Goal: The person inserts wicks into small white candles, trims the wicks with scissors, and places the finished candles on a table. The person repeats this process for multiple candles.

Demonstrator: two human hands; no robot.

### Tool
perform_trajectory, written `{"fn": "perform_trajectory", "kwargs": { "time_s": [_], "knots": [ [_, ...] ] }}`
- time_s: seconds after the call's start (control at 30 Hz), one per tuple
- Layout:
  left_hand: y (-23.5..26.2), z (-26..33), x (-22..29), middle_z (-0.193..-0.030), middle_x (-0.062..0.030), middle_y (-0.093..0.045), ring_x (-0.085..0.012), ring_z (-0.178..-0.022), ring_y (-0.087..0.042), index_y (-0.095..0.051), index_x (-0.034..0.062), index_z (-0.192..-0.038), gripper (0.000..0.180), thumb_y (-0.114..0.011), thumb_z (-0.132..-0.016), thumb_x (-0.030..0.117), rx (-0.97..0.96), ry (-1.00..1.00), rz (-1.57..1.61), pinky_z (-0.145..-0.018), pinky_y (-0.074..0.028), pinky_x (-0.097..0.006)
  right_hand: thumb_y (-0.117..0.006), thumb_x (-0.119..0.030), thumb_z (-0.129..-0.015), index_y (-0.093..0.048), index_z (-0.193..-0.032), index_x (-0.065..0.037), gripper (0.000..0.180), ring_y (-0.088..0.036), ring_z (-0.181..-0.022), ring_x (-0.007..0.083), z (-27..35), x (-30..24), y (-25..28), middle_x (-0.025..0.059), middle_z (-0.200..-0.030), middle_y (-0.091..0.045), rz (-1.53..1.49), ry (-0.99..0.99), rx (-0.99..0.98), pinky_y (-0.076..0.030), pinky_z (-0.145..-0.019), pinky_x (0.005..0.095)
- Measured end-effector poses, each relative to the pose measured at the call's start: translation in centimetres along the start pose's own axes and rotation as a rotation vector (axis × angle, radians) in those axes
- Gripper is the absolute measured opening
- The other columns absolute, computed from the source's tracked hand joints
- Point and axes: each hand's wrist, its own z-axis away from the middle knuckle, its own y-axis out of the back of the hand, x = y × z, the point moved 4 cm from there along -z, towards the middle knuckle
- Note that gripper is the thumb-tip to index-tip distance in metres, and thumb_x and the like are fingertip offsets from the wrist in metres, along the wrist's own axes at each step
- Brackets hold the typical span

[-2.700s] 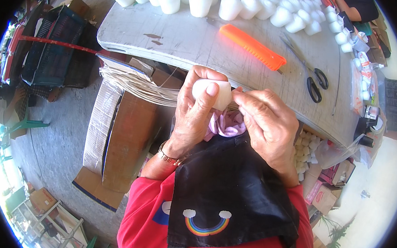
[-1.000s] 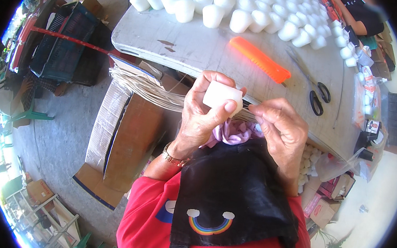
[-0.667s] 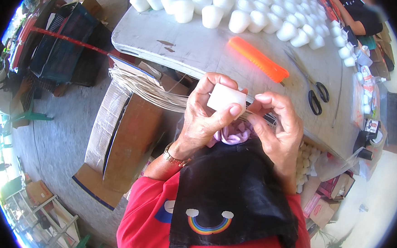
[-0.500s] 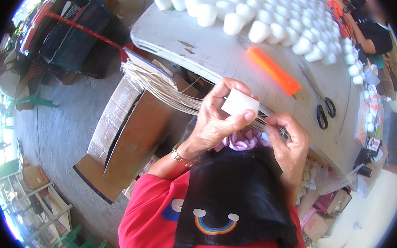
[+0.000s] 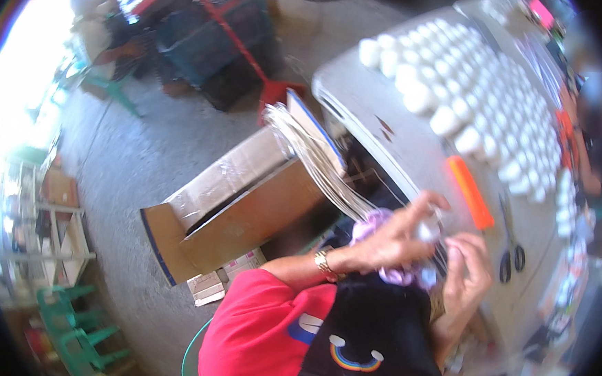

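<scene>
My left hand [image 5: 400, 241], blurred by motion, holds a short white votive candle [image 5: 428, 230] between thumb and fingers above my lap. Close on its right, my right hand [image 5: 468, 267] is closed in a pinch beside the candle, on what looks like a thin pale wick. A bundle of long pale wicks [image 5: 322, 175] runs from a cardboard piece toward my lap and passes under my left hand. Bunched lilac cloth [image 5: 370, 224] lies beneath my hands, over my black apron [image 5: 382, 324].
On the grey table [image 5: 362, 95] stand many white candles [image 5: 485, 110] in rows. An orange plastic tool [image 5: 469, 191] and black-handled scissors [image 5: 512, 259] lie nearer. Cardboard [image 5: 265, 213] sits left of me, beside a red dustpan [image 5: 276, 93]. Green stools [image 5: 79, 326] stand lower left.
My view has swung, so the table and cardboard sit farther right. The left hand has turned over the candle, its fingers now pointing right; the right hand stays pinched close by.
</scene>
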Motion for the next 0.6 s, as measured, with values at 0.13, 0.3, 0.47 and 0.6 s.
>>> {"fn": "perform_trajectory", "kwargs": {
  "time_s": [0.13, 0.3, 0.47, 0.6],
  "knots": [
    [-1.5, 0.5, 1.4, -0.085, -0.0127, -0.055, -0.0213, -0.068, -0.059, -0.011, 0.0031, -0.147, 0.089, -0.054, -0.068, 0.004, -0.231, -0.161, -0.325, -0.061, -0.043, -0.031, -0.063, -0.007, -0.082, -0.062, -0.087, 0.003, 0.011, -0.058, -0.082, 0.0273, -0.7, 0.0, -0.5, 0.0129, -0.087, -0.058, -0.027, 0.016, -0.145, -0.046, -0.075, 0.0373],
    [-1.8, 0.8, 1.3, -0.078, -0.0140, -0.059, -0.0270, -0.061, -0.059, -0.018, 0.0035, -0.143, 0.071, -0.054, -0.082, 0.016, -0.242, -0.197, -0.344, -0.056, -0.041, -0.036, -0.063, -0.004, -0.083, -0.059, -0.085, 0.002, 0.008, -0.057, -0.074, 0.0215, -0.3, -0.2, 0.0, 0.0114, -0.085, -0.059, -0.128, 0.054, -0.047, -0.046, -0.068, 0.0330],
    [-1.5, 0.8, -0.9, -0.066, -0.0037, -0.052, -0.0102, -0.055, -0.048, -0.049, 0.0033, -0.099, 0.026, -0.048, -0.096, 0.029, -0.211, -0.039, -0.025, -0.050, -0.036, -0.028, -0.063, -0.001, -0.087, -0.060, -0.090, 0.001, 0.005, -0.054, -0.059, 0.0104, 0.7, 1.7, 2.3, 0.0091, -0.084, -0.060, -0.441, -0.115, 0.221, -0.045, -0.054, 0.0217],
    [-1.6, 0.8, -1.6, -0.074, 0.0000, -0.056, -0.0057, -0.066, -0.050, -0.055, 0.0046, -0.094, 0.025, -0.050, -0.101, 0.028, -0.274, 0.022, 0.193, -0.061, -0.042, -0.023, -0.066, -0.002, -0.086, -0.059, -0.091, 0.000, 0.009, -0.054, -0.059, 0.0109, 0.6, 2.8, 2.6, 0.0086, -0.076, -0.059, -0.546, -0.151, 0.223, -0.045, -0.054, 0.0232]
  ]
}}
